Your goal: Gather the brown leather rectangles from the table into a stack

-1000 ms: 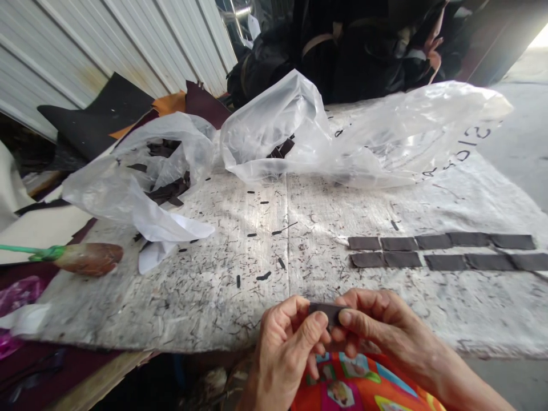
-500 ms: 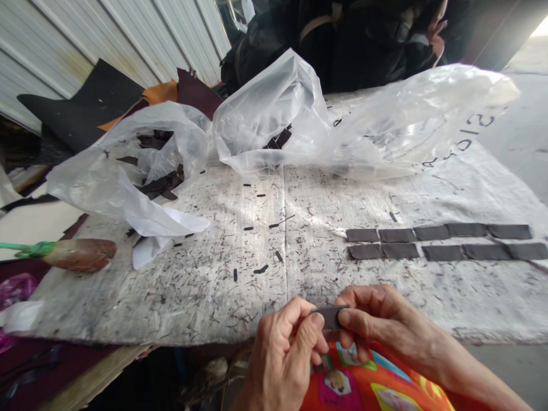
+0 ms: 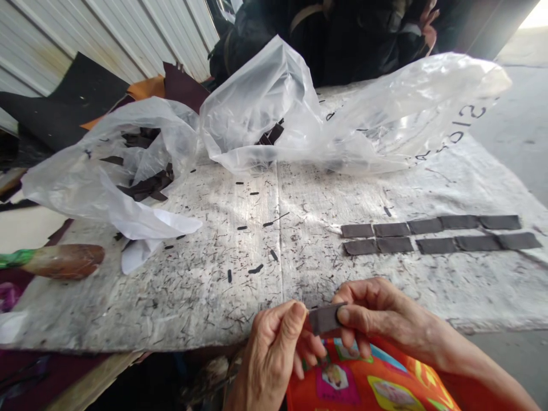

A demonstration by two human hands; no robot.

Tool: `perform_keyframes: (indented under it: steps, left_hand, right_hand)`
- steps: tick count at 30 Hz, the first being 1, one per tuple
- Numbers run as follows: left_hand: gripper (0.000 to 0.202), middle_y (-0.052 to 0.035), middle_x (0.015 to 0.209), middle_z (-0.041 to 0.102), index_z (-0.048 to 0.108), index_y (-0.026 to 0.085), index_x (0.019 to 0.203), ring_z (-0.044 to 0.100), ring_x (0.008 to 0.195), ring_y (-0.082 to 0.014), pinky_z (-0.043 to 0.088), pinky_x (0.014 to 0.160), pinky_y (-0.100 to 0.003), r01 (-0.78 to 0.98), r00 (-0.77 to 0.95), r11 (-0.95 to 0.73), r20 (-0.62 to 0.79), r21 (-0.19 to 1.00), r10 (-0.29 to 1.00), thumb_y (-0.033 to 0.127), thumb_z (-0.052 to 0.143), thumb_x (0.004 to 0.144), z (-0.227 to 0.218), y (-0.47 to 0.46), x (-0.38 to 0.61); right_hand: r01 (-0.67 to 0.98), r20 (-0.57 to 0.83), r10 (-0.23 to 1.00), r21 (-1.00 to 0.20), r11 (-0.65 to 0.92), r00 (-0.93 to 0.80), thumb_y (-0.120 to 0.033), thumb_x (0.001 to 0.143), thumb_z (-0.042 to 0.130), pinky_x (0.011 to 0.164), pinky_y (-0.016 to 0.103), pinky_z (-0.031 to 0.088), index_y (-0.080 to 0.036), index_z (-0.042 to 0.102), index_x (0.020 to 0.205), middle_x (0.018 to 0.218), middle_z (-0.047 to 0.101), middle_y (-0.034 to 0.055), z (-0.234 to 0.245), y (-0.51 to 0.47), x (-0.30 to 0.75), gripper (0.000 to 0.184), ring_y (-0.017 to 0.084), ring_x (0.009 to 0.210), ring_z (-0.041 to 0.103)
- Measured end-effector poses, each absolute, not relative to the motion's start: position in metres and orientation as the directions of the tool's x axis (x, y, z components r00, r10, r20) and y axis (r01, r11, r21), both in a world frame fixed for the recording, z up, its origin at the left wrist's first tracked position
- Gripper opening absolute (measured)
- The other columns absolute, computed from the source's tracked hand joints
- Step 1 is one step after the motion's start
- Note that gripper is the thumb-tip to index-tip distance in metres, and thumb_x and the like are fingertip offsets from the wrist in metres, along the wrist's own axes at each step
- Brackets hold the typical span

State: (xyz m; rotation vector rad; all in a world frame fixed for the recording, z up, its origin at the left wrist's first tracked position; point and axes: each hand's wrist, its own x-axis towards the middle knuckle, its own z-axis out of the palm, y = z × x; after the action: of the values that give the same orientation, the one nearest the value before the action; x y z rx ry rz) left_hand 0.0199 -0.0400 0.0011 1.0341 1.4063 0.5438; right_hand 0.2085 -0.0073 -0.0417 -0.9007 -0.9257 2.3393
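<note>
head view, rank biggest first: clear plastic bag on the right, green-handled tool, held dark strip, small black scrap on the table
1. clear plastic bag
2. green-handled tool
3. held dark strip, though being nearest the camera may exaggerate its size
4. small black scrap

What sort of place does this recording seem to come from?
Probably a small leather workshop. Leather offcuts are piled against a corrugated metal shutter, dark strips lie in rows on a scrap-flecked worktable, and the left hand and right hand hold another strip.
</note>
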Motion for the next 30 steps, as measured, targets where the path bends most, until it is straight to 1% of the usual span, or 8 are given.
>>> perform_keyframes:
  steps: [3, 5, 11, 13, 17, 20, 25, 30]
  left_hand:
    - [0.042, -0.0021, 0.059, 0.059, 0.055, 0.016, 0.069, 0.051, 0.049, -0.0098, 0.038, 0.041, -0.017, 0.222, 0.152, 0.508, -0.544, 0.832, 0.825, 0.056, 0.054, 0.079, 0.0, -0.039, 0.018]
    - [0.038, -0.0002, 0.057, 0.057, 0.052, 0.017, 0.068, 0.05, 0.048, -0.0089, 0.037, 0.04, -0.016, 0.208, 0.184, 0.535, -0.57, 0.819, 0.801, 0.054, 0.059, 0.077, -0.002, -0.038, 0.018]
    - [0.038, 0.0032, 0.053, 0.053, 0.048, 0.018, 0.066, 0.043, 0.041, -0.0047, 0.035, 0.038, -0.014, 0.134, 0.213, 0.593, -0.607, 0.794, 0.766, 0.052, 0.057, 0.079, -0.005, -0.038, 0.018]
    - [0.038, 0.003, 0.053, 0.053, 0.048, 0.017, 0.066, 0.044, 0.043, -0.0053, 0.036, 0.038, -0.014, 0.114, 0.183, 0.579, -0.59, 0.807, 0.786, 0.052, 0.058, 0.078, -0.005, -0.038, 0.02]
    - [0.038, 0.0036, 0.052, 0.051, 0.049, 0.017, 0.065, 0.043, 0.044, -0.0057, 0.036, 0.039, -0.014, 0.098, 0.123, 0.539, -0.548, 0.837, 0.828, 0.052, 0.06, 0.077, -0.006, -0.039, 0.024]
    - [0.04, 0.0043, 0.05, 0.049, 0.048, 0.017, 0.064, 0.041, 0.042, -0.0053, 0.034, 0.037, -0.013, 0.088, 0.11, 0.548, -0.555, 0.832, 0.825, 0.053, 0.061, 0.075, -0.007, -0.039, 0.026]
    - [0.04, 0.0047, 0.049, 0.05, 0.047, 0.017, 0.065, 0.039, 0.04, -0.0047, 0.032, 0.036, -0.013, 0.076, 0.152, 0.559, -0.564, 0.825, 0.812, 0.053, 0.063, 0.073, -0.007, -0.037, 0.027]
    - [0.041, 0.0026, 0.049, 0.053, 0.051, 0.016, 0.063, 0.042, 0.04, -0.0055, 0.034, 0.036, -0.014, 0.095, 0.167, 0.535, -0.544, 0.839, 0.822, 0.054, 0.063, 0.074, -0.003, -0.036, 0.031]
  right_hand:
    - [-0.179, -0.403, 0.619, -0.724, -0.666, -0.674, -0.039, 0.081, 0.066, 0.047, 0.015, 0.043, -0.012, 0.06, 0.077, 0.064, 0.067, 0.0015, -0.043, -0.008, 0.208, 0.028, 0.005, 0.048, 0.058]
    - [-0.168, -0.417, 0.621, -0.726, -0.667, -0.664, -0.039, 0.08, 0.067, 0.047, 0.016, 0.043, -0.012, 0.06, 0.076, 0.064, 0.067, 0.0018, -0.043, -0.007, 0.208, 0.028, 0.006, 0.048, 0.058]
    - [-0.186, -0.408, 0.624, -0.719, -0.669, -0.666, -0.041, 0.08, 0.067, 0.051, 0.017, 0.044, -0.011, 0.065, 0.084, 0.071, 0.069, 0.0029, -0.04, -0.005, 0.209, 0.03, 0.006, 0.051, 0.06]
    - [-0.201, -0.412, 0.649, -0.725, -0.659, -0.639, -0.042, 0.078, 0.068, 0.051, 0.018, 0.045, -0.011, 0.064, 0.08, 0.071, 0.069, 0.0034, -0.038, -0.006, 0.206, 0.031, 0.007, 0.051, 0.061]
    - [-0.191, -0.451, 0.689, -0.742, -0.643, -0.568, -0.042, 0.072, 0.073, 0.044, 0.017, 0.04, -0.013, 0.056, 0.065, 0.062, 0.066, 0.0004, -0.033, -0.01, 0.197, 0.035, 0.006, 0.045, 0.056]
    - [-0.215, -0.445, 0.696, -0.735, -0.643, -0.563, -0.042, 0.072, 0.073, 0.043, 0.017, 0.041, -0.014, 0.055, 0.066, 0.06, 0.066, -0.0003, -0.033, -0.014, 0.195, 0.034, 0.006, 0.044, 0.056]
    - [-0.27, -0.419, 0.691, -0.704, -0.657, -0.589, -0.041, 0.071, 0.074, 0.045, 0.017, 0.045, -0.013, 0.057, 0.067, 0.066, 0.07, 0.0023, -0.036, -0.016, 0.2, 0.033, 0.007, 0.045, 0.06]
    - [-0.307, -0.41, 0.73, -0.713, -0.63, -0.546, -0.048, 0.075, 0.069, 0.044, 0.017, 0.043, -0.013, 0.059, 0.067, 0.063, 0.07, 0.0032, -0.038, -0.019, 0.205, 0.038, 0.006, 0.043, 0.058]
